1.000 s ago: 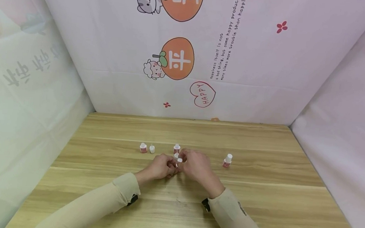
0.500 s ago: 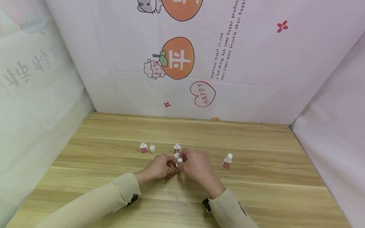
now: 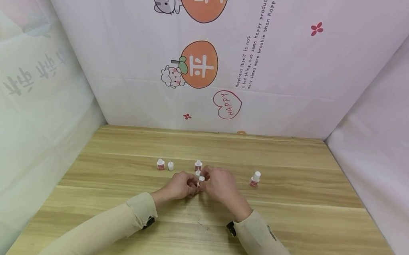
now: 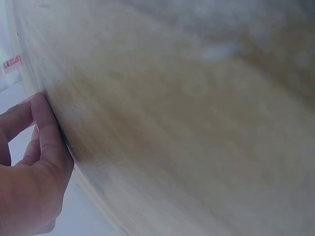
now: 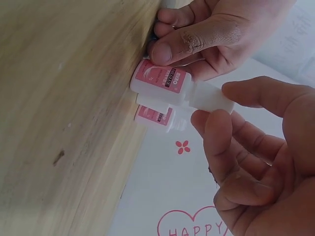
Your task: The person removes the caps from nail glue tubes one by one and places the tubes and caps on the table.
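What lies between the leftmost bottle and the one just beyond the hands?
A small white cap, then bare tabletop; the head view shows it.

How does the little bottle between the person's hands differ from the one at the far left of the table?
The held bottle wears a tall white cap; the far-left bottle shows only a shorter white top, with a separate white piece beside it.
The left hand grips the held bottle and the right hand pinches its cap; neither touches the far-left bottle.
Both are white with reddish labels.
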### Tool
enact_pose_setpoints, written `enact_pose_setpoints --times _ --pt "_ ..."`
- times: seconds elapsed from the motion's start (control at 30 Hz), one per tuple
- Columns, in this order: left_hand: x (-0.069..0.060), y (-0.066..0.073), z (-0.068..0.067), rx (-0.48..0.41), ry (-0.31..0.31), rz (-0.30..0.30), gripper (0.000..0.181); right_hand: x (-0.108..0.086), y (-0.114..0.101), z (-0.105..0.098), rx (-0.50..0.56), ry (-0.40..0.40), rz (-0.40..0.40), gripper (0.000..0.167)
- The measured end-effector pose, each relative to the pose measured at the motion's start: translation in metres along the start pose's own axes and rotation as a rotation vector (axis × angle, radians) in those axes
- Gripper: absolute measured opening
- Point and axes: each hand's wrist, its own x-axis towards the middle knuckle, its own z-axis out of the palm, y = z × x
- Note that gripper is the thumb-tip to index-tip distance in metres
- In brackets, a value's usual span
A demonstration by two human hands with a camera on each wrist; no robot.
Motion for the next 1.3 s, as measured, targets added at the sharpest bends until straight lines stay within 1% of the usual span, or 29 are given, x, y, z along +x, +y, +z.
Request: enact_pose_setpoints --times 0.13,0.23,0.33,0.5,0.7,0.8,0.97,1.07,1.2,1.3 --pt "0.0001 -0.0002 0.0001 -0.004 0.000 0.000 0.015 0.0001 -0.0002 0.0000 -0.015 -0.007 0.001 0.016" --pt "0.0004 -0.0004 0.0000 -0.002 0.001 0.004 0.014 0.0003 -0.0002 0.0000 -0.002 -0.013 0.014 0.018" --pt "0.0000 -0.0001 0.0000 0.007 0.000 0.009 0.014 0.0006 -0.0003 0.0001 0.007 -0.019 0.024 0.017" --pt "-0.0004 0.0001 0.0000 0.015 -0.006 0.003 0.015 0.0009 -0.0012 -0.0006 -0.022 -0.023 0.008 0.015" --pt "-0.0005 -0.0004 -0.0004 0.034 -0.001 0.011 0.016 0.0012 -0.0010 0.0004 -0.022 -0.028 0.014 0.019" --pt "-0.0004 -0.0005 -0.0004 0.037 0.001 0.015 0.017 0.0016 -0.0007 0.0009 -0.016 -0.024 0.022 0.019" --pt "0.0001 -0.0002 0.0001 0.016 -0.008 -0.001 0.020 0.0014 -0.0014 -0.0002 -0.019 -0.029 0.019 0.015" --pt "-0.0003 0.0005 -0.0002 0.007 -0.013 -0.011 0.021 0.0010 -0.0023 -0.0009 -0.032 -0.028 0.004 0.016" --pt "-0.0002 0.0001 0.0001 0.009 -0.010 0.004 0.018 0.0006 -0.0026 -0.0011 -0.037 -0.021 0.000 0.019" --pt "0.0003 -0.0005 0.0003 0.010 -0.006 0.008 0.017 0.0006 -0.0025 -0.0011 -0.020 -0.025 0.019 0.018"
